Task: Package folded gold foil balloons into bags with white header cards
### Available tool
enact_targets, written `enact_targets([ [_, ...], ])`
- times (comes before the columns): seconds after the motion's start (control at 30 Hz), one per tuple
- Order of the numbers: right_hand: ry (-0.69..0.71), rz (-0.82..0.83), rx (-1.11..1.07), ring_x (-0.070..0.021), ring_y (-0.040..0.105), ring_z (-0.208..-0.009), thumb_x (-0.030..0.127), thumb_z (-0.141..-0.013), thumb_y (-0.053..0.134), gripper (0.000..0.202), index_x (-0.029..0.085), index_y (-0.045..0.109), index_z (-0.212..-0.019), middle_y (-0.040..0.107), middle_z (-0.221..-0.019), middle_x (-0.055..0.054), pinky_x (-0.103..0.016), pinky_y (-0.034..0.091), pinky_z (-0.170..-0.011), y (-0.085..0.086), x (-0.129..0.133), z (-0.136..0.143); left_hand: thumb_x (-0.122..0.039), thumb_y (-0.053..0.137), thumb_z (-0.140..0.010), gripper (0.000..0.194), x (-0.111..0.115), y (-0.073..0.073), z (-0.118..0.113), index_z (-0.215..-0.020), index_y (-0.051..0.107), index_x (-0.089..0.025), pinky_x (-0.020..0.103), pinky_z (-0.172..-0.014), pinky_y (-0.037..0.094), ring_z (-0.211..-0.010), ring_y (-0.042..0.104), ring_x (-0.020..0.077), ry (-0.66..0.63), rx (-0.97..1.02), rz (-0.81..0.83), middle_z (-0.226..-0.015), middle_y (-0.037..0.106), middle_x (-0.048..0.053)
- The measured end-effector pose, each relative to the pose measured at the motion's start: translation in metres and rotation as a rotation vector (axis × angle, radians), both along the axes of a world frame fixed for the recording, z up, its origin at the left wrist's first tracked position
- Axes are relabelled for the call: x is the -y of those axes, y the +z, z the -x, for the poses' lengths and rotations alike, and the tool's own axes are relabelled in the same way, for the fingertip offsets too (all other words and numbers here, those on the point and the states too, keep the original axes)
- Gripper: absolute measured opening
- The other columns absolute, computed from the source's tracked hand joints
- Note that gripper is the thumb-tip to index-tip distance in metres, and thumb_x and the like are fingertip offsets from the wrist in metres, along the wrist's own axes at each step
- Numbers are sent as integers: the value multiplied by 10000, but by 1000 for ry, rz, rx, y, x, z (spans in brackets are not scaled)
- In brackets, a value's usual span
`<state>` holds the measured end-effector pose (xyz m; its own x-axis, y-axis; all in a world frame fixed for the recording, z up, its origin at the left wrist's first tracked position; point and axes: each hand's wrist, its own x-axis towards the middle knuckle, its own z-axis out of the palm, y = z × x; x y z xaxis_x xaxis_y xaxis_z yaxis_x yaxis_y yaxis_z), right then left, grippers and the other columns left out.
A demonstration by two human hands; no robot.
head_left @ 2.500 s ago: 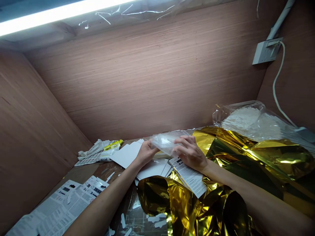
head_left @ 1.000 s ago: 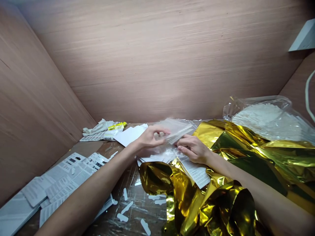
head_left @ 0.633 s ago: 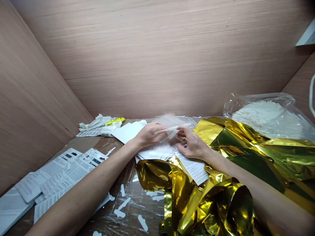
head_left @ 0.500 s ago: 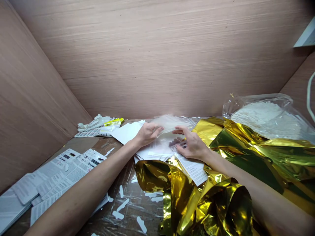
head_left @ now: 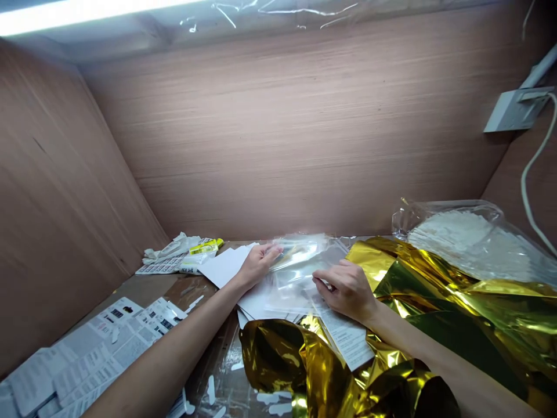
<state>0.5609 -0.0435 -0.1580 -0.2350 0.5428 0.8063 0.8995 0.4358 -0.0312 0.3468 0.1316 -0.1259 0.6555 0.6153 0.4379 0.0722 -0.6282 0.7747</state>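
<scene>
Clear plastic bags (head_left: 298,261) are held up over white sheets at the middle of the table. My left hand (head_left: 260,262) pinches their left edge between thumb and fingers. At their lower right, my right hand (head_left: 343,285) has its thumb and forefinger pressed together at the edge of the plastic. A printed leaflet (head_left: 348,339) lies under my right hand, on crumpled gold foil (head_left: 324,360). White sheets (head_left: 228,264) stick out beside my left hand.
Printed cards (head_left: 117,331) are piled at the left. Behind them are a yellow tube (head_left: 205,247) and crumpled paper. More gold foil (head_left: 470,302) covers the right side, with a clear bag of white pieces (head_left: 461,232) behind. A power socket (head_left: 513,110) hangs on the wall.
The view has tilted up, showing a light at the top. My right hand, earlier with its fingers apart, has closed to a pinch. The plastic now hangs lower between my hands.
</scene>
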Motion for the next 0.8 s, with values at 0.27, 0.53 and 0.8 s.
enact_targets([
  [0.27, 12, 50, 23, -265, 571, -928, 191, -994, 572, 143, 210, 694, -922, 650, -914, -74, -425, 449, -837, 11, 3, 3, -494, 577, -978, 408, 2, 2, 4, -916, 758, -134, 261, -666, 445, -733, 585, 172, -41, -37, -12, -845, 709, 57],
  [0.53, 30, 175, -73, -333, 481, -1321, 164, -1035, 501, 314, 238, 614, -1318, 531, -1443, -134, -596, 440, -1061, 3, -5, 0, -484, 594, -967, 426, 9, 5, 3, -720, 665, -145, 229, -630, 341, -643, 436, 113, -64, -104, -139, -668, 526, -23],
  [0.8, 46, 198, -70, -293, 440, -1426, 94, -1022, 432, 523, 216, 433, -1530, 496, -1533, -125, -587, 451, -1124, -7, -14, -2, -513, 567, -965, 448, 11, 7, 5, -720, 664, -151, 254, -627, 341, -643, 457, 132, -88, -138, -211, -673, 539, -10],
])
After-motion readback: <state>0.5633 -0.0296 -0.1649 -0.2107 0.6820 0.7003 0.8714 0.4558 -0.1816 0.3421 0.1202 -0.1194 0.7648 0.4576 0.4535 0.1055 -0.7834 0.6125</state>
